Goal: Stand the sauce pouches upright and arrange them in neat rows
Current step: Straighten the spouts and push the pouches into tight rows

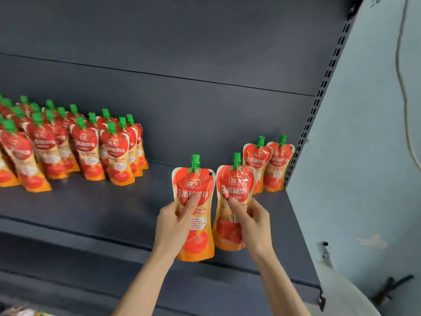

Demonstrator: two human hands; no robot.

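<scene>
dark shelf [95, 208] | pouch rows [75, 144] left (upright) | two pouches [268, 165] right

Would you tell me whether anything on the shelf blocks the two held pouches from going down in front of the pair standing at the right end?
Nothing visible does. The shelf is bare between the pouch in the left hand, the pouch in the right hand, and the standing pair.

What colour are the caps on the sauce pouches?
Green caps on the sauce pouches, clearest in the head view.

bare shelf [159, 190] between pouch rows [68, 144] and corner pouches [268, 165]
</scene>
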